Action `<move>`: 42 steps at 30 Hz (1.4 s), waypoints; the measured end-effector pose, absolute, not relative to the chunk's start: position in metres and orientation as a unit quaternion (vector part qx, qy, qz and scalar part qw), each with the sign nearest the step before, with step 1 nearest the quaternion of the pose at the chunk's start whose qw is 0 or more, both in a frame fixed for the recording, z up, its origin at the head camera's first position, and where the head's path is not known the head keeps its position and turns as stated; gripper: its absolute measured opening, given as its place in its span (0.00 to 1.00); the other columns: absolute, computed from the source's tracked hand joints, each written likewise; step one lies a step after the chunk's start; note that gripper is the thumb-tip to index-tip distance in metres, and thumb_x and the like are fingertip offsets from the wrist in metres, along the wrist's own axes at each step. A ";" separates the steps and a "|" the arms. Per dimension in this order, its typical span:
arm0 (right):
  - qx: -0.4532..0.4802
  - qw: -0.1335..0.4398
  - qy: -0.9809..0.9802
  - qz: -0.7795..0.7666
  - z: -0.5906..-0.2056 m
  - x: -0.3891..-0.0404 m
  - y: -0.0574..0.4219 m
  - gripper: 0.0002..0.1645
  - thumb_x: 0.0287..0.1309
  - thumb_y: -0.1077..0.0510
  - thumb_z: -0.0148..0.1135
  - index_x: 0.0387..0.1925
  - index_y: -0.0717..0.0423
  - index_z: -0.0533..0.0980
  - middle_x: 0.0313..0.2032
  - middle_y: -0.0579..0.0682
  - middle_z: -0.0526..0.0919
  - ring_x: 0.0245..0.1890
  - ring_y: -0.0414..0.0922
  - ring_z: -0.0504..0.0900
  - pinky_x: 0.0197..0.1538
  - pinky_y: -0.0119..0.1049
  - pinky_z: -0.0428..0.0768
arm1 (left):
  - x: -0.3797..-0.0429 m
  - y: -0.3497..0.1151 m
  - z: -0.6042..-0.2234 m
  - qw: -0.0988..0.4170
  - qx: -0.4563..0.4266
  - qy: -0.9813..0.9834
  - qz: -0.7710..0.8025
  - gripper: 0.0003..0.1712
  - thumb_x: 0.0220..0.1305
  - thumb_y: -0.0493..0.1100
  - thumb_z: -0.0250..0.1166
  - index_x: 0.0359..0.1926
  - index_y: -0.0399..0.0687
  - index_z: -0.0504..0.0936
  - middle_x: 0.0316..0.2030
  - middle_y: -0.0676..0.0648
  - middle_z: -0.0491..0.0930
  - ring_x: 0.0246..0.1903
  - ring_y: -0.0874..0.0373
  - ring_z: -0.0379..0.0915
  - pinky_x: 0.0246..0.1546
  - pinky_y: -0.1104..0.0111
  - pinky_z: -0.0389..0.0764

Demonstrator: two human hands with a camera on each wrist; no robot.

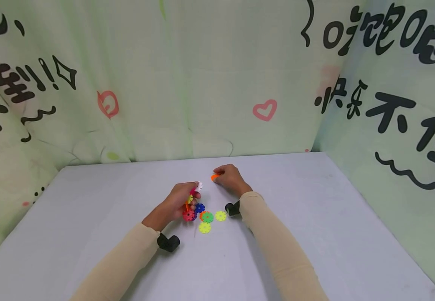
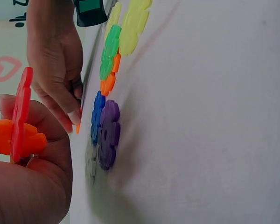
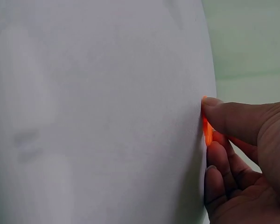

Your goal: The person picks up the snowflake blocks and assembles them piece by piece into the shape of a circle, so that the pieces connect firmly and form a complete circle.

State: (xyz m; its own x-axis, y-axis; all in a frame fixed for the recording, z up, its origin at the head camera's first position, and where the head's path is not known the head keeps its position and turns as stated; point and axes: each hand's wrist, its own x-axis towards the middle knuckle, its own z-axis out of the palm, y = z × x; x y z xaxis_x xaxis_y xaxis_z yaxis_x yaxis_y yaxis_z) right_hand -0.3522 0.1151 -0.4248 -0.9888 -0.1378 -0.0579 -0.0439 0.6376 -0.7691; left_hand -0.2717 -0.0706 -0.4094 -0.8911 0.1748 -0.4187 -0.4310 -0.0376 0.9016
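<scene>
One disc [image 1: 214, 177] pinched in right grip [image 1: 231, 178], linked discs [image 2: 20, 116] in left grip [image 1: 179, 196], table edge [image 1: 277, 156] beyond

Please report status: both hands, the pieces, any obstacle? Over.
Left hand holds several interlocked pieces. Right hand pinches orange piece. Other pieces on table, near left hand. No obstacle seen between hands.

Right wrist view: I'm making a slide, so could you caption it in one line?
Right hand pinching an orange piece, with pale tabletop and greenish curtain in view.
</scene>
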 end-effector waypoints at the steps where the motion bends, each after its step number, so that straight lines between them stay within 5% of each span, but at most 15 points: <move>1: -0.053 0.057 0.906 -0.416 -0.424 -0.352 0.115 0.21 0.56 0.65 0.67 0.53 0.61 0.80 0.49 0.55 0.82 0.50 0.49 0.76 0.57 0.41 0.73 | -0.272 -0.071 -0.409 0.212 -0.096 0.661 0.714 0.20 0.75 0.49 0.50 0.58 0.40 0.69 0.28 0.47 0.74 0.19 0.59 0.63 0.21 0.73 0.70; 17: -0.065 0.071 0.910 -0.404 -0.422 -0.349 0.118 0.14 0.57 0.66 0.65 0.46 0.59 0.80 0.40 0.52 0.79 0.41 0.49 0.74 0.49 0.38 0.76 | -0.270 -0.079 -0.414 0.213 -0.108 0.658 0.714 0.21 0.75 0.48 0.50 0.61 0.43 0.68 0.30 0.47 0.76 0.19 0.60 0.63 0.21 0.74 0.71; 27: -0.060 0.063 0.893 -0.442 -0.422 -0.347 0.126 0.16 0.59 0.67 0.59 0.48 0.57 0.83 0.43 0.52 0.82 0.41 0.47 0.76 0.48 0.36 0.78 | -0.269 -0.079 -0.413 0.210 -0.091 0.660 0.716 0.23 0.76 0.47 0.49 0.67 0.48 0.65 0.33 0.46 0.76 0.19 0.60 0.63 0.22 0.75 0.71; 37: -0.053 0.076 0.861 -0.499 -0.425 -0.343 0.129 0.12 0.59 0.65 0.63 0.45 0.58 0.82 0.38 0.51 0.82 0.33 0.46 0.78 0.38 0.33 0.79 | -0.273 -0.076 -0.410 0.223 -0.107 0.659 0.710 0.23 0.75 0.53 0.51 0.57 0.38 0.69 0.29 0.47 0.76 0.17 0.61 0.64 0.19 0.75 0.70; 42: -0.088 0.084 0.852 -0.508 -0.425 -0.336 0.127 0.10 0.58 0.66 0.64 0.43 0.60 0.81 0.35 0.52 0.81 0.32 0.46 0.79 0.37 0.33 0.80 | -0.274 -0.074 -0.410 0.222 -0.104 0.658 0.712 0.22 0.76 0.49 0.50 0.62 0.42 0.67 0.31 0.46 0.77 0.18 0.60 0.63 0.20 0.75 0.71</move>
